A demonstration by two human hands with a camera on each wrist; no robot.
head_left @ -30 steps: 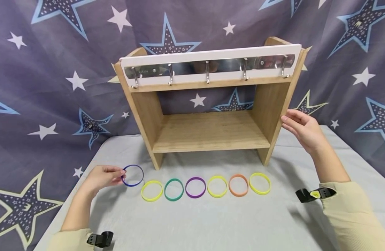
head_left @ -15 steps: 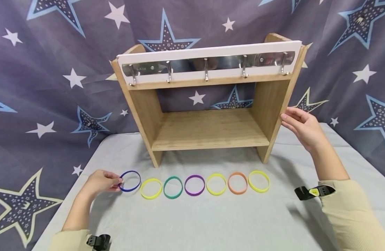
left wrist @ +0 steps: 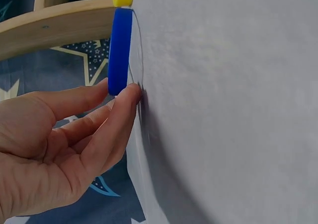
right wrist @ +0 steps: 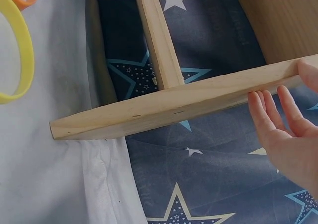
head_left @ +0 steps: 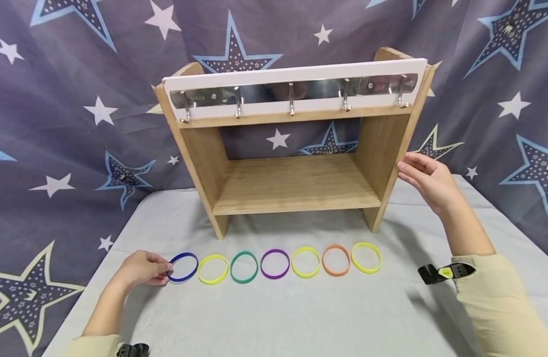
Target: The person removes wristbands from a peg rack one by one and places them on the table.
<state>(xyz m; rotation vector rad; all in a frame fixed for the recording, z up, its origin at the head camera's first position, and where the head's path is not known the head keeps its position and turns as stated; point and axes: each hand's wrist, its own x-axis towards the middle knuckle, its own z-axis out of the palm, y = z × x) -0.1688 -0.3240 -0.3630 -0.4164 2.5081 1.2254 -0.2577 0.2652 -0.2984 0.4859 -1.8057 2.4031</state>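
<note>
At the left end of a row of silicone wristbands lies a blue wristband (head_left: pixel 183 267), low on the cloth. My left hand (head_left: pixel 142 268) pinches its left edge; in the left wrist view the thumb is on one side of the blue band (left wrist: pixel 119 52) and the fingers are on the other. On the right, my right hand (head_left: pixel 427 181) holds the side panel of a wooden shelf (head_left: pixel 296 186). The right wrist view shows the thumb at the panel's front edge and the fingertips (right wrist: pixel 256 99) against its outer face.
Right of the blue band lie a yellow (head_left: pixel 213 269), a green (head_left: pixel 244 267), a purple (head_left: pixel 275 264), another yellow (head_left: pixel 306 262), an orange (head_left: pixel 336 260) and a third yellow wristband (head_left: pixel 366 258). Several metal hooks (head_left: pixel 291 99) line the shelf's top. A star-patterned curtain (head_left: pixel 77 144) hangs behind.
My left hand has brought the blue wristband down and slightly left, from raised above the cloth to level with the row. The right hand stays at the shelf's side. The head view has shifted slightly.
</note>
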